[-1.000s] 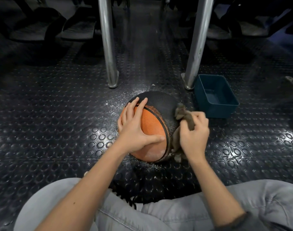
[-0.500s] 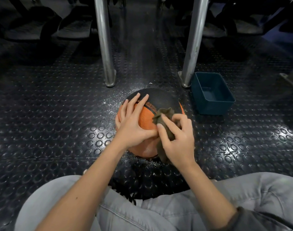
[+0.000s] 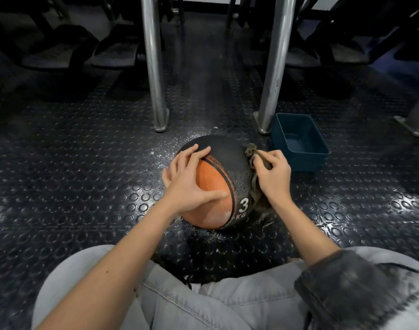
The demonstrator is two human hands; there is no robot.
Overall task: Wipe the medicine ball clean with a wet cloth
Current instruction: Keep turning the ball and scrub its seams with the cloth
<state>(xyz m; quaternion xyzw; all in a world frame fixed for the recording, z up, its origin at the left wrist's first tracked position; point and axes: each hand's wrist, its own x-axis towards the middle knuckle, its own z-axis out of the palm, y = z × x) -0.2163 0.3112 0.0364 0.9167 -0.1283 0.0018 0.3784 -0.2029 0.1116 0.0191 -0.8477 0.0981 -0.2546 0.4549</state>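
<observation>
An orange and black medicine ball (image 3: 227,167) marked "3 KG" sits on the studded black floor in front of my knees. My left hand (image 3: 188,182) lies spread over its orange left side, fingers reaching onto the black panel and thumb pointing right. My right hand (image 3: 274,176) grips a brownish-grey cloth (image 3: 252,158) against the ball's right side. The cloth hangs down past the ball's lower right edge, with frayed threads on the floor.
A dark teal plastic tub (image 3: 299,141) stands just right of the ball. Two metal posts (image 3: 156,67) (image 3: 272,67) rise from the floor behind the ball. Dark seats and equipment line the back. White speckles cover the floor (image 3: 84,186) around the ball.
My right hand has carried the cloth from the ball's top middle back to its right side. The ball has turned slightly, so the "3 KG" mark shows. My left hand stays in place.
</observation>
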